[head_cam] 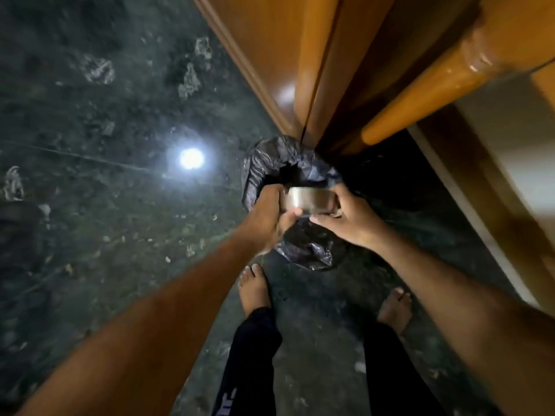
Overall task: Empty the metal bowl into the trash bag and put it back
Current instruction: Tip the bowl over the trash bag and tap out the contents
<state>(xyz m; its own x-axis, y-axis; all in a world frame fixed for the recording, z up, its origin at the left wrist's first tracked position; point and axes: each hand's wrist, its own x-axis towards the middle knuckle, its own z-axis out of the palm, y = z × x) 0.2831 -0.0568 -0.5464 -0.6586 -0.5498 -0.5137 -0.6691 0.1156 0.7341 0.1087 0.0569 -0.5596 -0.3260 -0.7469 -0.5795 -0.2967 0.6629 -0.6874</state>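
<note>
I am seeing both grips closing on the metal bowl (309,200): left hand (270,219), right hand (350,219). Directly beneath, the black trash bag (270,163) is gaping open; beyond it, wooden furniture (300,55).

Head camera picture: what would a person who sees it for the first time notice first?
Probably the metal bowl, held by the left hand and the right hand over the open black trash bag on the floor, near the middle of the picture. Next, the bright white light reflection on the dark stone floor to the left. Glossy orange wooden furniture fills the upper right.
</note>
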